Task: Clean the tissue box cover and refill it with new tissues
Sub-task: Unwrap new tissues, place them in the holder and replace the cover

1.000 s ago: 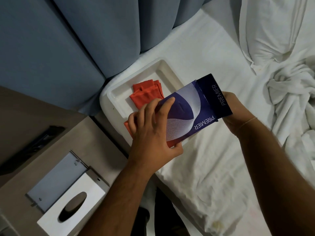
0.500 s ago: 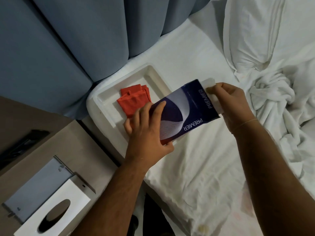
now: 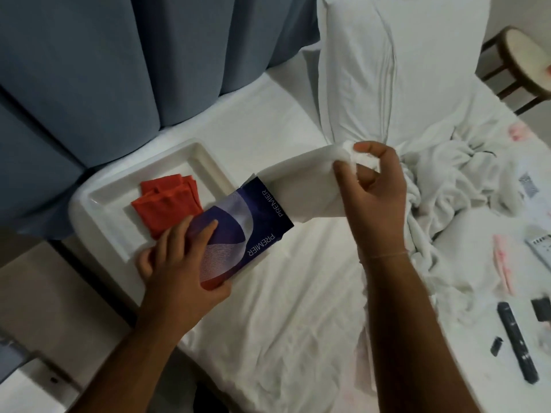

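A dark blue PREMIER tissue pack (image 3: 238,231) is held over the bed by my left hand (image 3: 182,263), which grips its lower end. A white stack of tissues (image 3: 304,186) sticks out of the pack's open upper end. My right hand (image 3: 372,186) is closed on the far end of that stack, well clear of the pack. The white tissue box cover shows only as a corner (image 3: 38,386) at the bottom left on the bedside table.
A white tray (image 3: 98,210) with a folded orange cloth (image 3: 167,201) lies on the bed behind the pack. A pillow (image 3: 396,70) and crumpled white sheets are to the right. A black remote (image 3: 517,341) and small items lie at the far right.
My right hand has drawn the white tissue stack far out of the pack, toward the right. The view has shifted right, so the tissue box cover is almost out of frame.
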`<state>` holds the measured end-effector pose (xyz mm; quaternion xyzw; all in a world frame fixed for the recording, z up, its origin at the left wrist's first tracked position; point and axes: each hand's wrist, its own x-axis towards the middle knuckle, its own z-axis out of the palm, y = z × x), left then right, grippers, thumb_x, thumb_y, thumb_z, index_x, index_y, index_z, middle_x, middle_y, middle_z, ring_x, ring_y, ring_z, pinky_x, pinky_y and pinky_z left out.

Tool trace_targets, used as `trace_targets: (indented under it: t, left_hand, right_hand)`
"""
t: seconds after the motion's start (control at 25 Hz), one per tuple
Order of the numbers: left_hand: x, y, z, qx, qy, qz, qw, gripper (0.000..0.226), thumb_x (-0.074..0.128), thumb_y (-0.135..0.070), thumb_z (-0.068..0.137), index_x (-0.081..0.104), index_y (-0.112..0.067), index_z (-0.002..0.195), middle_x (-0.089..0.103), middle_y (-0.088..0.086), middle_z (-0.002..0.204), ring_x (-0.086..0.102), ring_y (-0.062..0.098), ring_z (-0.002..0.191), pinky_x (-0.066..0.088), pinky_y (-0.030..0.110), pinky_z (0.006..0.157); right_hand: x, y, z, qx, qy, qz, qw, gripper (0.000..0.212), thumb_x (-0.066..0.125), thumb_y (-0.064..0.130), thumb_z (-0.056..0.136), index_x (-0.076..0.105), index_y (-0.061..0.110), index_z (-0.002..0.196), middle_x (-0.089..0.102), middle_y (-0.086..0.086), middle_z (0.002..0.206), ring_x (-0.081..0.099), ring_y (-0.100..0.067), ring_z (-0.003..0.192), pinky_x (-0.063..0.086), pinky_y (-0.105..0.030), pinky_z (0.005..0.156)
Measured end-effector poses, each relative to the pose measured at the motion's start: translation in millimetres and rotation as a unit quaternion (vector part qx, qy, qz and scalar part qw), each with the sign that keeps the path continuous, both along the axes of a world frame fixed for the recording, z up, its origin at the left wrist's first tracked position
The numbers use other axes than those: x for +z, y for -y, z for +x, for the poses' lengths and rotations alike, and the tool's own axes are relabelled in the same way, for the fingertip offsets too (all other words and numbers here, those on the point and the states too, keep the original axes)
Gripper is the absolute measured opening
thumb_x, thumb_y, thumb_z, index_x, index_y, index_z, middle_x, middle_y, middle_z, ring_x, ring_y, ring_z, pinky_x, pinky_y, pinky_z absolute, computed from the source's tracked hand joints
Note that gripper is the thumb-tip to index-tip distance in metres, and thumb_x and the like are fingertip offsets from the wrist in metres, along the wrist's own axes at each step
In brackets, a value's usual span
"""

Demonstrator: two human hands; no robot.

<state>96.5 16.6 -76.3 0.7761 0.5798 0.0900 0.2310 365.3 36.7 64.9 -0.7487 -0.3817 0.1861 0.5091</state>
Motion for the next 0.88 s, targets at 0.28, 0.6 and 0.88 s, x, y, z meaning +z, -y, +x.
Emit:
trace_targets:
  t: [0.28,0.6,0.88]
  left_hand:
    - [49.4,-12.1,7.6,0.111,0.230,-0.097,0.962,0.095,0.060,-0.085,0.074,0.049,-0.037,0.154,0.038,-0.010,0.168,0.032,0.013,0.155,0.024,0.046,0.126]
    - [105.9,-19.3,-67.5,0.301,0.568,-0.296,0.706,0.035,0.089,-0.052,0.073,0.081,-0.048,0.107,0.080,-0.011,0.118,0.075,0.011,0.112,0.056,0.033,0.096]
    - [59.2,72.9,-243.0,0.494,0.497,-0.261,0.664,0.011,0.082,-0.033,0.088,0.085,-0.036,0.099,0.083,-0.006,0.107,0.078,0.010,0.097,0.061,0.024,0.072]
  right_hand:
    - [46.7,23.5,-22.5,-0.009,-0.019,0.117,0.993,0.030,0.071,0.018,0.101,0.066,0.022,0.131,0.047,0.006,0.058,0.046,-0.006,0.059,0.047,-0.021,0.068]
    - [19.1,38.1,-111.4,0.109,-0.355,0.023,0.928,0.030,0.062,0.014,0.106,0.068,0.006,0.135,0.077,-0.011,0.119,0.072,-0.022,0.107,0.060,-0.037,0.087]
    - [-63.2,56.1,-262.9,0.237,-0.383,-0.214,0.867,0.033,0.070,0.026,0.098,0.074,0.007,0.124,0.078,-0.021,0.121,0.077,-0.028,0.100,0.065,-0.044,0.082]
